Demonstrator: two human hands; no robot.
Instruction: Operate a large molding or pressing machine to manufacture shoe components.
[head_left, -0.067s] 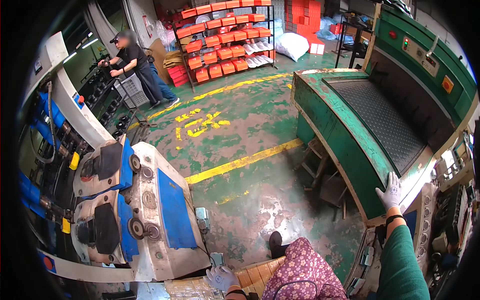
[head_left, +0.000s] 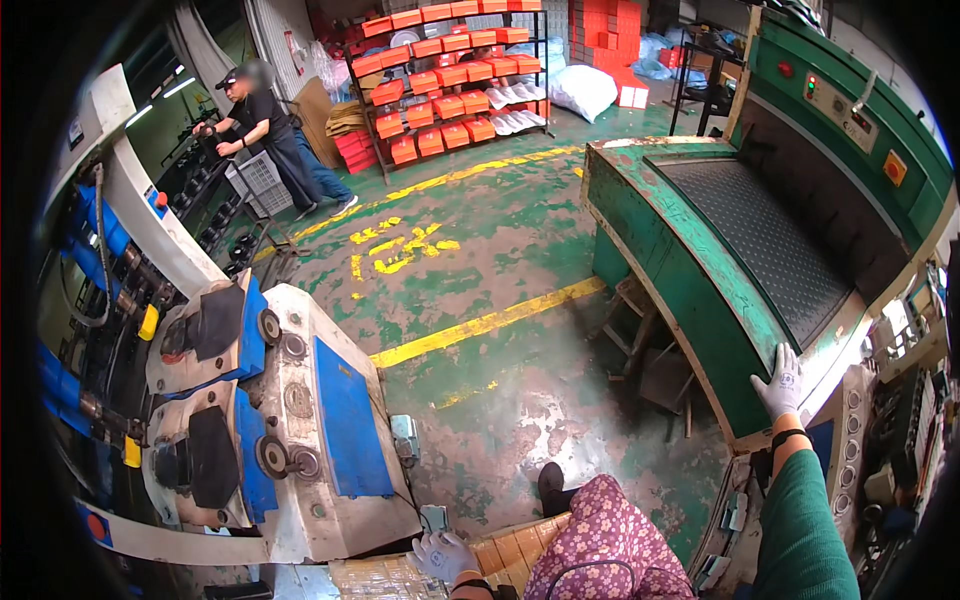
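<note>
Two gloved hands rest far apart. The right hand (head_left: 782,385) lies flat on the near corner of a green machine (head_left: 690,270), its fingers (head_left: 785,358) extended, gripping nothing. The left hand (head_left: 443,556) has loosely spread fingers, seemingly holding nothing, over a tape-covered tabletop (head_left: 390,580), just beside a small grey box (head_left: 434,518); whether it touches either, I cannot tell. A flowered garment (head_left: 610,540) hides part of that tabletop. A bulky white-and-blue machine (head_left: 300,400) stands at left, and wooden legs (head_left: 632,320) crowd the space beneath the green machine's overhang. Beyond the yellow-striped floor (head_left: 450,280) stand a rack (head_left: 545,75) of orange boxes (head_left: 425,81), a white sack (head_left: 585,93) and, further left, a co-worker (head_left: 270,125) beside a grey crate (head_left: 260,182).
</note>
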